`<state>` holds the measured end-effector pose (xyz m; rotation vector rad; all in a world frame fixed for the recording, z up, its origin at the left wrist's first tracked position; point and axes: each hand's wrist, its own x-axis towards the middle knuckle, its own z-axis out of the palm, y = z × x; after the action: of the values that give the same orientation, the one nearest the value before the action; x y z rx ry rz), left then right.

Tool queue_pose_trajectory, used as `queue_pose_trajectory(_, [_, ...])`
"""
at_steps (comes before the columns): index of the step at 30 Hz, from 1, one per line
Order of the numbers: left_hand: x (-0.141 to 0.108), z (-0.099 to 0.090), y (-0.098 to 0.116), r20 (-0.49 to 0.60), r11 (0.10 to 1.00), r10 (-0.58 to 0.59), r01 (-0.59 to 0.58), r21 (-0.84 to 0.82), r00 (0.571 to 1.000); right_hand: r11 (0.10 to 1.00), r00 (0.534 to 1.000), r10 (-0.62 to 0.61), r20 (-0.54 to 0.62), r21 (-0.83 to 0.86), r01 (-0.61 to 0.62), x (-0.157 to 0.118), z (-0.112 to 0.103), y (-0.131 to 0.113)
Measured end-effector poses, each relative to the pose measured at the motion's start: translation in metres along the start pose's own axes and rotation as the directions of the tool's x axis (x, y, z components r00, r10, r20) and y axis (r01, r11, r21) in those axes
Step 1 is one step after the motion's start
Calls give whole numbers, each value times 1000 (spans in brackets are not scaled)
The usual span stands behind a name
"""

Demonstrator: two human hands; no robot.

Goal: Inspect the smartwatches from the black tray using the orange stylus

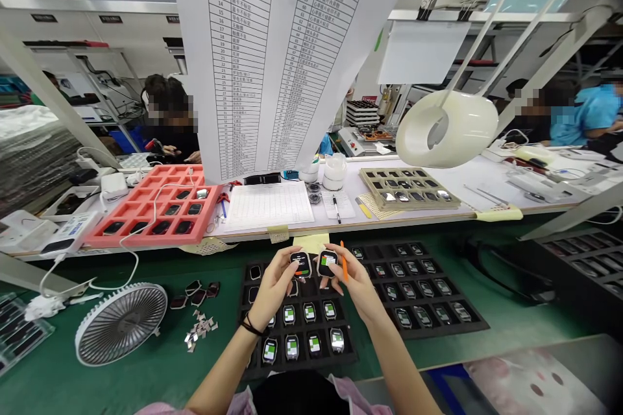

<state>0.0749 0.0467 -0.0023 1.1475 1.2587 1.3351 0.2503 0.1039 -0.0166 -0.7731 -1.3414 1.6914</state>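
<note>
In the head view my left hand (276, 282) is closed around a square smartwatch body (302, 264) with a lit dark screen, its thumb on the glass. Beside it my right hand (357, 285) grips a second smartwatch body (327, 262), which shows white and green on its screen. An orange stick-like tool (344, 260) is also tucked in the right hand's fingers. Both watches are held up, close together, over a black foam tray (280, 364) whose slots hold several watch bodies, many lit green and white. My forearms hide part of this tray.
Another black tray (474, 327) of watches lies to the right. A small fan (121, 324) and loose watch parts (198, 295) are at left. The shelf bears a pink tray (209, 224) and a beige tray (413, 204). A printed sheet (287, 65) and a tape roll (467, 130) hang ahead.
</note>
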Motion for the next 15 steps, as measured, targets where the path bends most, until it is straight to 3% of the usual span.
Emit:
queue_pose_trajectory(5, [0, 1, 0, -13, 1000, 8, -8, 4, 1000, 1000, 999, 5, -43, -11, -6, 1, 0, 2])
queue_pose_trajectory(15, [0, -1, -6, 20, 999, 38, -39, 32, 999, 1000, 1000, -6, -19, 10, 6, -1, 0, 2])
